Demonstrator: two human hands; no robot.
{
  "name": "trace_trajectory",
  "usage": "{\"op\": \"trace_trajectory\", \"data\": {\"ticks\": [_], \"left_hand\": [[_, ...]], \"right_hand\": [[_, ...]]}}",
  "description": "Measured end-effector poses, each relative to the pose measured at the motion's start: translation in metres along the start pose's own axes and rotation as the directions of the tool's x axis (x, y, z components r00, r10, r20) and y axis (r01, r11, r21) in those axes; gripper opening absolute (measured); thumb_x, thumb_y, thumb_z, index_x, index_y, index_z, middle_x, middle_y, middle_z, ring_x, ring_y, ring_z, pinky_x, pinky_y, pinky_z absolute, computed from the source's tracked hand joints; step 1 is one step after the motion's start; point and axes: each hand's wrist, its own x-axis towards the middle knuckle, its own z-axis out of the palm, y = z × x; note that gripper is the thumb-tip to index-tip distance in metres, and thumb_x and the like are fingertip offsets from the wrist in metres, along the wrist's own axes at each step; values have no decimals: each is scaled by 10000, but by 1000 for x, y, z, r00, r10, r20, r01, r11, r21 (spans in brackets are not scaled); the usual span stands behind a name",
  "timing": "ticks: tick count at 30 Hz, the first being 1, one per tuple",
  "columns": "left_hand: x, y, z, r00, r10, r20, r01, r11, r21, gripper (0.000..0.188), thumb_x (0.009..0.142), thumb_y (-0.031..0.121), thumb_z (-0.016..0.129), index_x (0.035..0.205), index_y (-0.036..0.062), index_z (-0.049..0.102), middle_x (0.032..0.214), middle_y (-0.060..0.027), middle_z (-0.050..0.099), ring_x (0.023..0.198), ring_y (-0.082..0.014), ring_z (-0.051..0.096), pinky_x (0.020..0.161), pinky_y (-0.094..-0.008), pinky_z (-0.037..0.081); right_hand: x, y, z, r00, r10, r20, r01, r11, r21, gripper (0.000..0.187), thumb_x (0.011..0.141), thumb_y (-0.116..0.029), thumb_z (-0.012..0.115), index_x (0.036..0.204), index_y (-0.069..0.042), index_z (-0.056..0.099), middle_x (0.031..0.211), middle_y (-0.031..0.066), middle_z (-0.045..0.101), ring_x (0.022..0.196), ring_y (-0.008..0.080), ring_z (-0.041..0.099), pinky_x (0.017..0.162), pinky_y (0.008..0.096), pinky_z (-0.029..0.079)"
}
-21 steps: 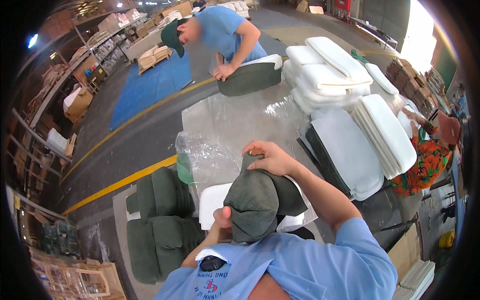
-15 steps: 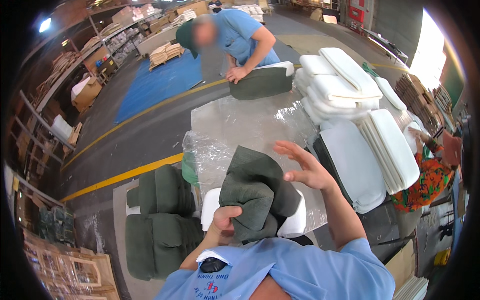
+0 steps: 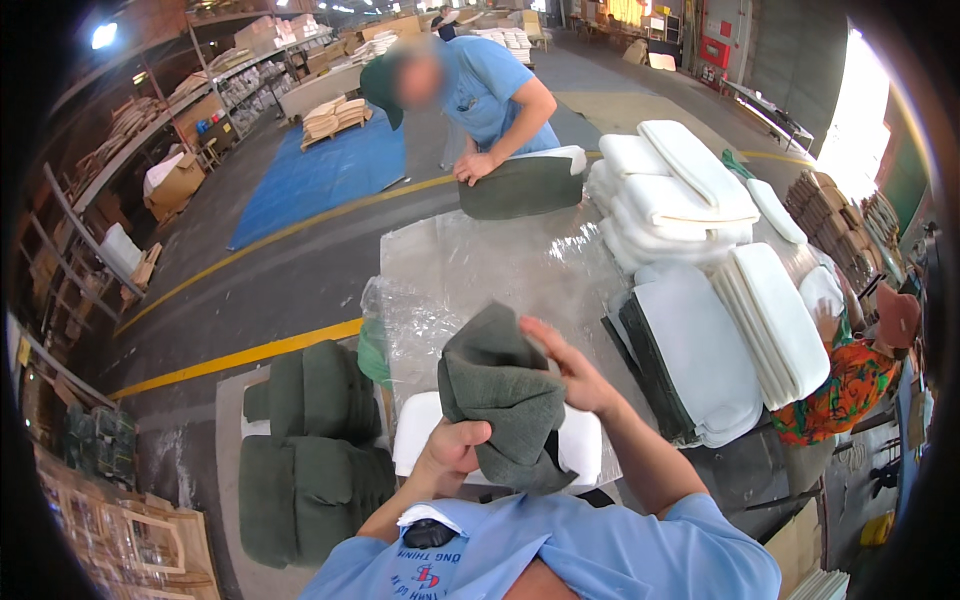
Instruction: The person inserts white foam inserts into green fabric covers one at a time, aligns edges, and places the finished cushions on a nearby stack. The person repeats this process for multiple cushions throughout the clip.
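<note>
Dark green fabric: the bunched, creased dark green cloth piece (image 3: pixel 505 400) is in front of my chest, between my two hands, over the near end of the desk (image 3: pixel 455 250).
Left grip: my left hand (image 3: pixel 455 447) has the cloth pinched at its lower left edge, thumb laid on top (the fingers underneath are hidden from me).
Right grip: my right hand (image 3: pixel 570 365) is at the upper right edge, fingers stretched straight rather than curled round the cloth; I cannot tell whether the fingertips press on it or only lie beside it.
Way from the grip: from my left hand the cloth rises up and to the right; from my right hand it lies to the left and downward.
Long axis: it runs roughly away from my body, from a loose lower corner near my shirt to a peaked far end.
Dark fold: a shadowed hollow (image 3: pixel 512 350) lies in the upper part, and my right hand is the nearer one to it.
White padding: a smooth, round-cornered white pad (image 3: pixel 583 445) shows below the cloth (one pad or two, I cannot say).
Left stacks: plump dark green fabric cushions (image 3: pixel 267 495) are beyond my left forearm.
</note>
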Motion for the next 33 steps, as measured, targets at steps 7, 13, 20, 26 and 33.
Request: {"op": "trace_trajectory", "data": {"ticks": [7, 13, 20, 26, 33], "left_hand": [[-19, 6, -7, 993, 58, -101, -54, 998, 40, 676, 901, 78, 796, 1505, -45, 520, 1466, -205, 632, 1311, -342, 652, 1115, -488, 540], [-18, 5, -15, 988, 148, -33, -148, 989, 4, 808, 828, 103, 884, 1524, -33, 497, 1488, -189, 615, 1345, -350, 621, 1134, -500, 520], [-6, 12, -7, 991, 122, 57, -122, 992, -3, 926, 766, 162, 948, 1534, -46, 476, 1486, -193, 610, 1346, -360, 612, 1145, -499, 510], [-18, 23, 7, 972, 201, -117, -184, 972, 146, 1054, 655, 332, 996, 1487, -98, 513, 1411, -236, 661, 1270, -367, 658, 1114, -500, 534], [-28, 22, 4, 971, 239, -7, -229, 937, 262, 967, 781, 504, 910, 1479, -54, 538, 1421, -203, 664, 1296, -363, 638, 1154, -520, 490]], "right_hand": [[-7, 10, 20, 995, 52, 81, -80, 916, 394, 837, 953, -336, 791, 1641, -42, 414, 1755, 178, 253, 1633, 288, 219, 1298, 442, 212], [-14, -11, 4, 971, -137, 196, 85, 963, 254, 875, 864, -411, 874, 1586, -70, 516, 1722, 180, 327, 1620, 339, 252, 1298, 482, 205], [-10, -5, 17, 972, -58, 228, -1, 968, 252, 472, 982, -171, 784, 1425, -72, 658, 1519, 102, 594, 1397, 242, 555, 1186, 408, 416], [13, -51, 41, 998, -67, 2, 61, 924, 378, 238, 1047, -72, 672, 1280, -52, 713, 1255, 58, 725, 1191, 164, 642, 1048, 341, 498], [19, -24, 39, 949, -316, -3, 315, 947, -68, 71, 1053, -16, 596, 1059, 4, 664, 1000, 79, 713, 915, 159, 656, 833, 310, 525]]}}
